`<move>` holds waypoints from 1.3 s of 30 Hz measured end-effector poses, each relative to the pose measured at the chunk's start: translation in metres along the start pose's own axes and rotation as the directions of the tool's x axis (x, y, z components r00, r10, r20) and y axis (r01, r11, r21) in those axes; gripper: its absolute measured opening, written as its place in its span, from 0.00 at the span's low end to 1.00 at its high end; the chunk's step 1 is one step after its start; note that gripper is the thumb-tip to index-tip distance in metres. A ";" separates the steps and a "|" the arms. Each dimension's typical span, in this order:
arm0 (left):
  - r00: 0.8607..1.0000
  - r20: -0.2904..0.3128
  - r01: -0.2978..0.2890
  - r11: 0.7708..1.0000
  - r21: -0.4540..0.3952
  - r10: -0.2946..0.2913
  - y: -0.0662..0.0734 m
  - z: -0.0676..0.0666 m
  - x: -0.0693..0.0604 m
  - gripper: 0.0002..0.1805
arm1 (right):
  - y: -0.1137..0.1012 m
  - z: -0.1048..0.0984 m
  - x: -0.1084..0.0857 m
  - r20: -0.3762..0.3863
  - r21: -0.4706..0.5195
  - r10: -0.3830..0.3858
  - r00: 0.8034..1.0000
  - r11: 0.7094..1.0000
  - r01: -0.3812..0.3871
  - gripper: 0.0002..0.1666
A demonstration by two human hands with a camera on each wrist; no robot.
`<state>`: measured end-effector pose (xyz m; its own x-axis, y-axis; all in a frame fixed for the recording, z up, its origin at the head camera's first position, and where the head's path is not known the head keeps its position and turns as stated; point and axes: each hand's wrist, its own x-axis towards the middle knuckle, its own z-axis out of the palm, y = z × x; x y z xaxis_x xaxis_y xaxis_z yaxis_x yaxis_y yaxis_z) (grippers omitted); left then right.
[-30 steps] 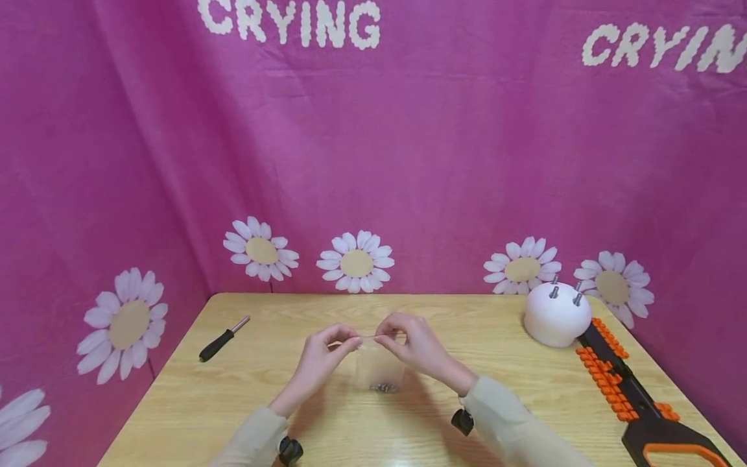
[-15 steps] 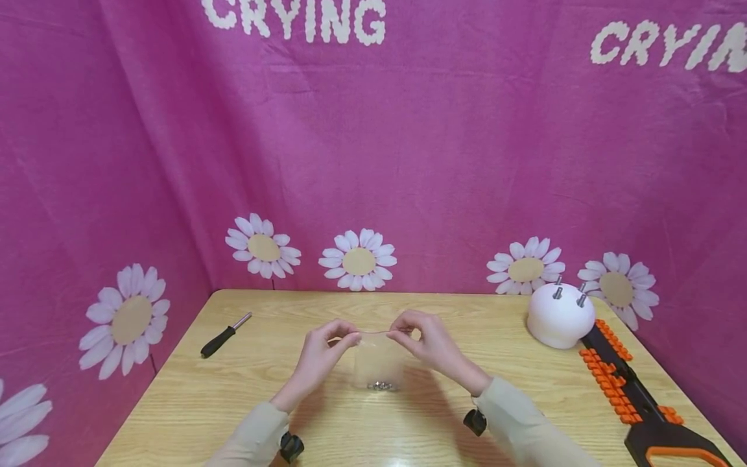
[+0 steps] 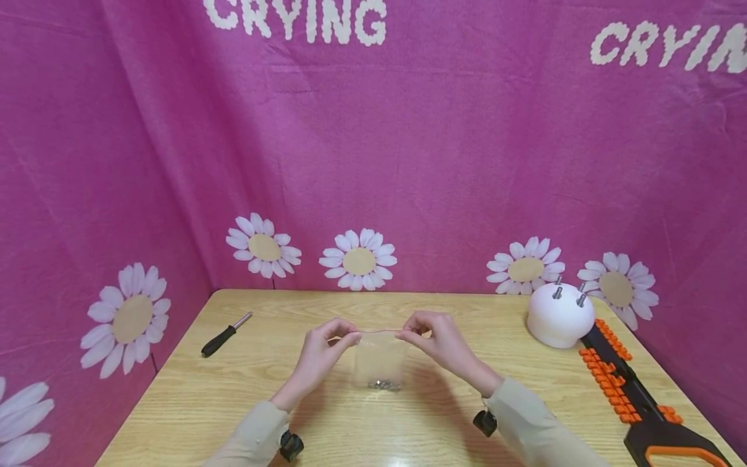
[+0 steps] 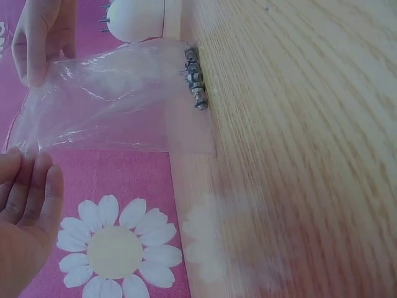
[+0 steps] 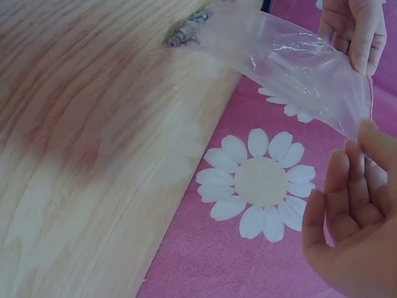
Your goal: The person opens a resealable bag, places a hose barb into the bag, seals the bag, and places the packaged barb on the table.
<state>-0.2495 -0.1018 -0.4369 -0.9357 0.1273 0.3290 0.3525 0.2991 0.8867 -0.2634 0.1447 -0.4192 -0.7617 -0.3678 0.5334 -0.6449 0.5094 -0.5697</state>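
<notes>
A clear plastic zip bag (image 3: 380, 360) hangs upright between my hands over the middle of the table. Small metal screws or bolts (image 4: 195, 77) lie gathered along its bottom, which is at the tabletop. My left hand (image 3: 323, 350) pinches the bag's top left corner between thumb and fingers. At the top right corner my right hand (image 3: 438, 340) pinches the same edge, and a thin reddish line runs taut between the two. In the right wrist view the bag's mouth edge (image 5: 370, 99) looks pressed flat.
On the left of the wooden table (image 3: 280, 311) lies a black-handled screwdriver (image 3: 224, 336). A white rounded piece with metal studs (image 3: 560, 316) stands at the back right, beside a black and orange toy-like part (image 3: 633, 389). A pink curtain (image 3: 432, 162) hangs behind.
My right hand has slid to the right along the bag's top edge, away from the left hand. The left hand stays at its corner, and the bag is spread wider.
</notes>
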 end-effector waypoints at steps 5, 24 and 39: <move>1.000 0.008 0.009 1.000 -0.016 -0.009 -0.002 -0.001 -0.001 0.03 | 0.000 0.001 -0.002 0.012 0.061 0.023 1.000 0.998 -0.023 0.03; 1.000 0.000 0.025 0.999 -0.031 -0.025 -0.002 -0.012 -0.008 0.03 | -0.007 0.008 -0.007 0.102 0.333 0.099 0.990 0.934 -0.128 0.05; 0.985 0.164 0.081 0.985 -0.154 -0.056 0.002 -0.029 -0.014 0.11 | -0.018 0.018 -0.007 0.268 0.498 0.190 0.944 0.812 -0.305 0.14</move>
<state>-0.2363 -0.1307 -0.4304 -0.9388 0.2641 0.2213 0.2686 0.1588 0.9501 -0.2479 0.1242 -0.4242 -0.8585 -0.4594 0.2279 -0.3227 0.1384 -0.9364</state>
